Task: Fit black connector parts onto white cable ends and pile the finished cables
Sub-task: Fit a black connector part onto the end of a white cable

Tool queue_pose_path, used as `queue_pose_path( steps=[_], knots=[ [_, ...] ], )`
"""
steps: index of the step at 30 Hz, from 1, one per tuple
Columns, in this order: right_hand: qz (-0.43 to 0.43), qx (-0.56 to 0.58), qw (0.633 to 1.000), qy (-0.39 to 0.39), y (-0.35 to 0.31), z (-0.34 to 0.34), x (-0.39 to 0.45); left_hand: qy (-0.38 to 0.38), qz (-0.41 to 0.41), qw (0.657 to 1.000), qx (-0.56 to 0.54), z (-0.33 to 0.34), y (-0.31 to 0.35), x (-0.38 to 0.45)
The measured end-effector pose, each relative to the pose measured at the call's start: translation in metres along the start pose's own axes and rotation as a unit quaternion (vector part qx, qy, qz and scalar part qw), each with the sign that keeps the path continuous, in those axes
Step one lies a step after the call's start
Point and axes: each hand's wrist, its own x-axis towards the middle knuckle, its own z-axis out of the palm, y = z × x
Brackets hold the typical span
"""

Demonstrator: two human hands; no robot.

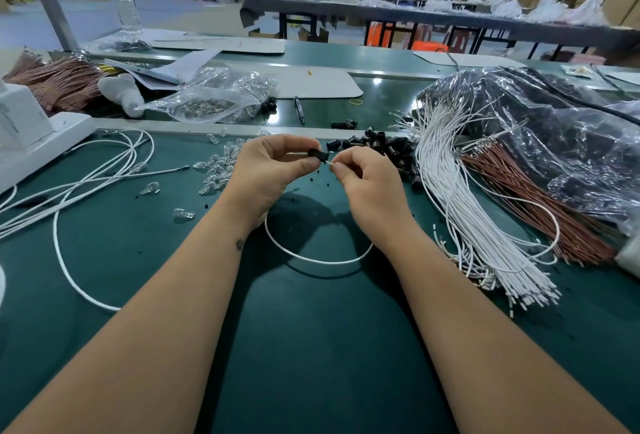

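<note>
My left hand (268, 165) pinches a small black connector part (318, 155) above the green table. My right hand (363, 177) pinches the end of a white cable (318, 260) right beside that part; the cable loops down between my wrists. A heap of loose black connector parts (384, 144) lies just behind my right hand. A thick bundle of white cables (467, 208) fans out at the right. Several white cables (86, 177) lie spread at the left.
Small clear bulbs (218, 163) are scattered left of my hands. A brown wire bundle (530, 198) and crinkled plastic bags (554, 128) sit at the right. A white machine (31, 128) stands at the left edge. A bag of bulbs (207, 101) and a pen (299, 109) lie behind.
</note>
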Motion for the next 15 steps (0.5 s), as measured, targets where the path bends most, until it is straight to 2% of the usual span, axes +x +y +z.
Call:
queue_pose_path(
  steps=[11, 15],
  knots=[
    [-0.01, -0.038, 0.999, 0.02, 0.0011, 0.0012, -0.0024, -0.014, -0.005, 0.999, 0.031, 0.0023, -0.0011, -0.0045],
    [-0.01, -0.045, 0.998, 0.051, 0.0007, 0.0002, -0.002, -0.01, -0.008, 0.998, 0.054, 0.0055, -0.0003, -0.0073]
  ],
)
